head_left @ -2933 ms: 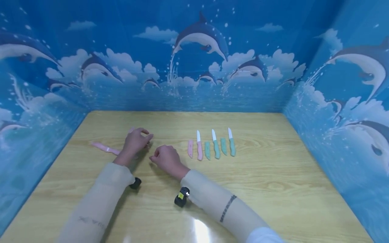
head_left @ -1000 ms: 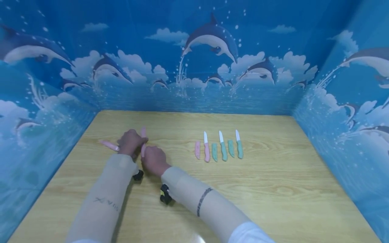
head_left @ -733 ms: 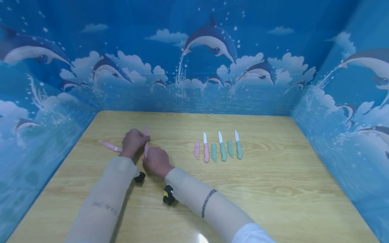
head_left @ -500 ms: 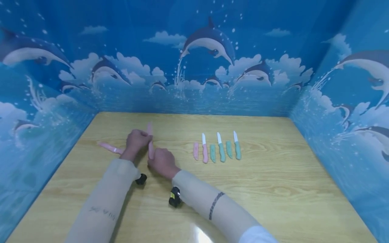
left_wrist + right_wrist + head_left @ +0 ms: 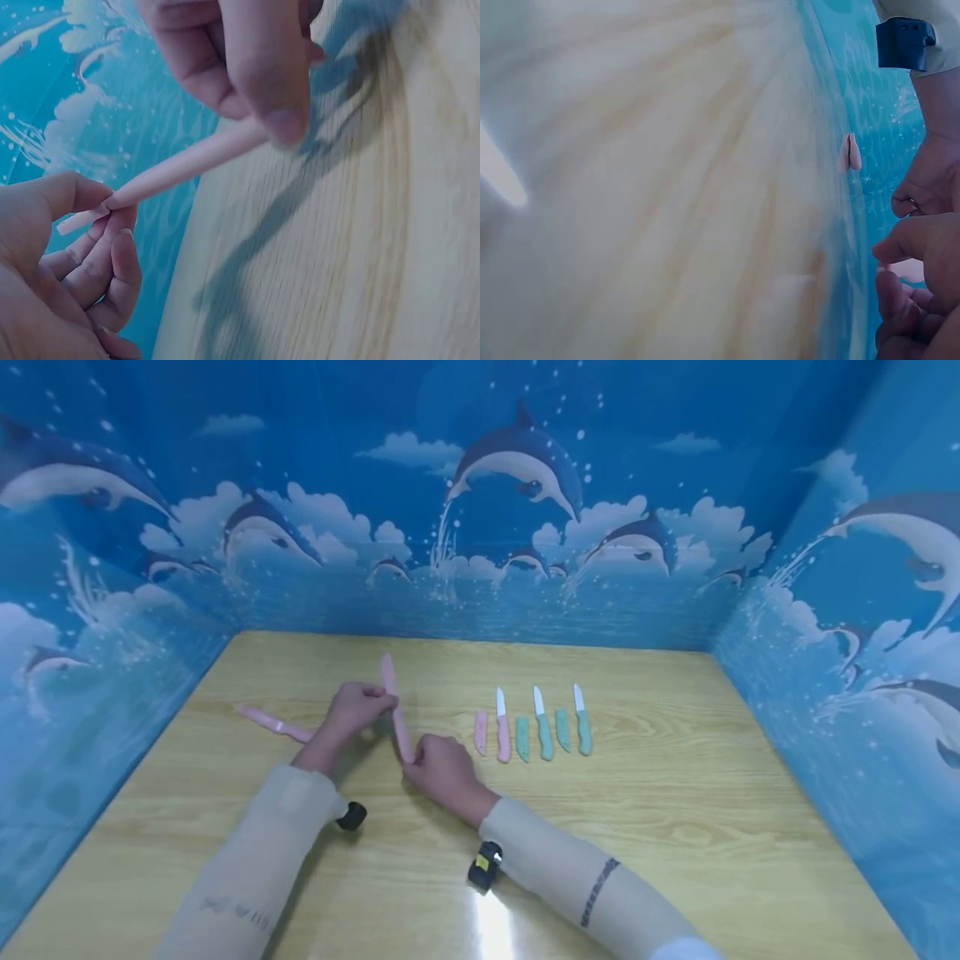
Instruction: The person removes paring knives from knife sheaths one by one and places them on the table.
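Note:
Between my two hands is a pink sheathed knife (image 5: 401, 733), tilted with its sheathed end toward the back wall. My left hand (image 5: 354, 707) pinches it near the middle, thumb and forefinger meeting where sheath and handle join. The butt of the handle is pinched by my right hand (image 5: 448, 770). In the left wrist view the pale pink handle (image 5: 191, 161) spans the gap from one hand to the other, above its shadow on the wood. A second pink sheathed knife (image 5: 273, 724) lies on the table to the left, partly hidden by my left wrist.
To the right is a row on the wooden table (image 5: 660, 827): a pink sheath (image 5: 481, 732), a bare pink-handled knife (image 5: 503, 739), then two green sheaths (image 5: 522, 739) alternating with two bare green-handled knives (image 5: 545, 737). Dolphin-printed walls (image 5: 450, 597) bound the table's back and sides.
About three seconds ago my right hand was apart with nothing in it; then it took the handle end beside my left hand. Since then both hands have carried the pink sheathed knife rightward.

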{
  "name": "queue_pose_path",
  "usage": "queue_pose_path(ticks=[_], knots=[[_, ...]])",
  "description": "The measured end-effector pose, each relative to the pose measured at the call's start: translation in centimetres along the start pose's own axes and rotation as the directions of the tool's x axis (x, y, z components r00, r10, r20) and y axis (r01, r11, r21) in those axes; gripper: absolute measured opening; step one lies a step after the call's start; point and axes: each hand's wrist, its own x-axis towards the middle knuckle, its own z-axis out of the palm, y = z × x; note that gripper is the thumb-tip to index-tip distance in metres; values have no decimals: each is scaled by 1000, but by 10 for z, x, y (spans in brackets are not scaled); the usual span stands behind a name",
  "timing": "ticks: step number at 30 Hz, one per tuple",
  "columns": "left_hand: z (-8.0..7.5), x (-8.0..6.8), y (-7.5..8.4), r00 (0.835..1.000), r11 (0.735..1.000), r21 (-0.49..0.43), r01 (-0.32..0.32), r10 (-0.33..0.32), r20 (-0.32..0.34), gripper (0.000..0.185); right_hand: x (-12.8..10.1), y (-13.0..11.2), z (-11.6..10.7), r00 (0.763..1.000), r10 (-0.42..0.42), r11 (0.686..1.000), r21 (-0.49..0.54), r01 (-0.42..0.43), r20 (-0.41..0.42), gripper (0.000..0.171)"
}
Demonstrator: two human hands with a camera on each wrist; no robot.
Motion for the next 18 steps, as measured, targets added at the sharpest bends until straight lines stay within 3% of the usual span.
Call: queue_pose_path(ticks=[5,9,12,18], knots=[[5,-6,4,999,1000,-15,-14,14,36,41,-13,9,-23,999,-42,993,-111,44,19,17],[8,-10,5,997,999,-47,-13,17,76,34,-22,21,-41,988,-153,955,-259,147,-3,16],[10,-13,5,995,996,-92,4,5,101,31,-29,33,-51,976,-216,929,-309,201,-14,16],[13,-17,5,993,992,-129,7,9,121,31,-44,53,-67,975,-223,915,-345,209,-2,15]])
